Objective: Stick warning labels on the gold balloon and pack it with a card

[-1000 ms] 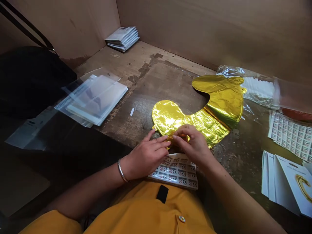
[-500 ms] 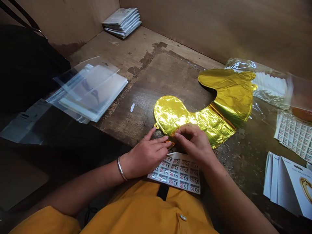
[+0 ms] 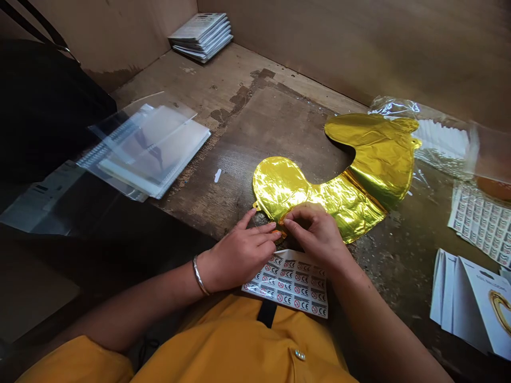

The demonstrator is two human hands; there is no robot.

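A flat gold foil balloon (image 3: 339,170) shaped like a curved letter lies on the worn wooden table (image 3: 259,122). My left hand (image 3: 239,254) rests at the balloon's near edge with its fingers pressed together on the foil. My right hand (image 3: 317,234) pinches the same near edge, fingertips meeting those of the left. Just below both hands a sheet of small warning stickers (image 3: 291,284) lies at the table's front edge, partly covered by my wrists.
A stack of clear plastic sleeves (image 3: 146,151) lies at the left, a pile of booklets (image 3: 202,36) in the far corner. At the right are a crinkled plastic bag (image 3: 431,135), another sticker sheet (image 3: 479,221) and white header cards (image 3: 471,300). Brown board walls enclose the table.
Both hands have stayed at the balloon's near edge, the fingers shifting only slightly. The view tilted a little between the oldest frame and now.
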